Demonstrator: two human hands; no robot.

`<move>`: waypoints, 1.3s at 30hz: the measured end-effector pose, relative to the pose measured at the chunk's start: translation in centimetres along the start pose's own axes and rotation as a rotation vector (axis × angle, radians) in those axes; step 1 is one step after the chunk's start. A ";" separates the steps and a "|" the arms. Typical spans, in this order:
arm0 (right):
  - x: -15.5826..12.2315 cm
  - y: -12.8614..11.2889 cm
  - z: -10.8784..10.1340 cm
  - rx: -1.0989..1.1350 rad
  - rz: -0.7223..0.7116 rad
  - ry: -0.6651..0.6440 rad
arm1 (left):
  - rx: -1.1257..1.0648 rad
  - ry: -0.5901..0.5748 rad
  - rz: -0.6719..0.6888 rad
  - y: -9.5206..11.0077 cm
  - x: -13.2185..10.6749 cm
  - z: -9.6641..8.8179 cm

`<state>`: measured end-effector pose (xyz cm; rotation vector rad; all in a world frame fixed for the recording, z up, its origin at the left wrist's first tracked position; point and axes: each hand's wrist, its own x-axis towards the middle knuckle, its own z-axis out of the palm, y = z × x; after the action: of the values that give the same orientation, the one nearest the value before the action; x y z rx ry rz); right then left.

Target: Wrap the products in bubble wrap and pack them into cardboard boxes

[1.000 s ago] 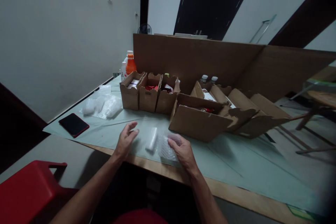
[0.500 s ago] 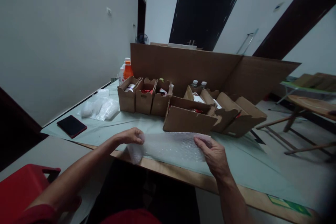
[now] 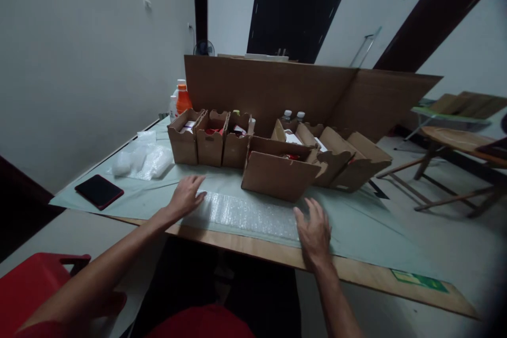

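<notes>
A strip of clear bubble wrap (image 3: 245, 215) lies flat along the front of the table. At its left end is my left hand (image 3: 187, 196), open, with the fingers apart and pointing right. My right hand (image 3: 315, 227) is at the other end, also open, fingers spread and thumb by the wrap's edge. Neither hand grips the wrap; whether the fingertips touch it I cannot tell. Just behind the strip stands a low cardboard box (image 3: 277, 171) with red items inside.
Several cardboard bins (image 3: 212, 145) stand in a row behind, with more cardboard bins (image 3: 356, 166) tilted at the right. A cardboard panel (image 3: 261, 82) rises at the back. To the left are crumpled bubble wrap (image 3: 146, 161), a phone (image 3: 99, 191) and an orange bottle (image 3: 182, 99).
Both hands have let go of the bubble wrap, which was held raised between them and now lies flat on the table. The view has shifted slightly.
</notes>
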<state>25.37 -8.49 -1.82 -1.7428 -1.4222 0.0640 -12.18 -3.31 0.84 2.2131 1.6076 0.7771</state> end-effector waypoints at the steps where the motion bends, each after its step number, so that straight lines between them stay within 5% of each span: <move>1: -0.2 -1.0 0.5 -0.048 -0.080 -0.044 | 0.009 0.015 0.065 1.1 -0.4 0.8; 5: -2.3 -6.7 6.0 -0.133 -0.432 -0.361 | 0.061 -0.073 0.396 4.2 -1.3 4.8; 8: -4.2 -9.1 9.9 -0.116 -0.550 -0.508 | 0.144 -0.253 0.377 3.4 -1.7 6.6; 10: -4.8 -8.2 10.5 -0.127 -0.565 -0.555 | 0.225 -0.319 0.321 1.7 -1.9 6.6; 13: -4.2 -3.5 8.0 -0.221 -0.497 -0.543 | 0.315 -0.331 0.295 -0.6 -2.4 5.6; 17: -2.0 4.4 2.1 -0.436 -0.372 -0.425 | 0.321 -0.320 0.285 -1.9 -2.9 5.0; 21: -0.1 8.1 -1.3 -0.535 -0.285 -0.297 | 0.258 -0.288 0.267 -2.4 -2.5 5.2; 31: 2.4 5.2 1.9 -0.375 -0.289 -0.389 | 0.337 -0.326 0.112 -1.0 3.4 3.0; 35: 1.8 3.3 0.7 -0.286 -0.363 -0.353 | 0.308 -0.317 0.071 -1.2 2.4 2.4; 39: 1.5 -2.7 -0.9 -0.198 -0.635 -0.182 | 0.159 -0.324 -0.008 -2.9 -1.4 1.1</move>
<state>24.24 -7.80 1.13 -1.3832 -2.1161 -0.2733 -14.17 -3.60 -1.91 2.2935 1.5588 0.2744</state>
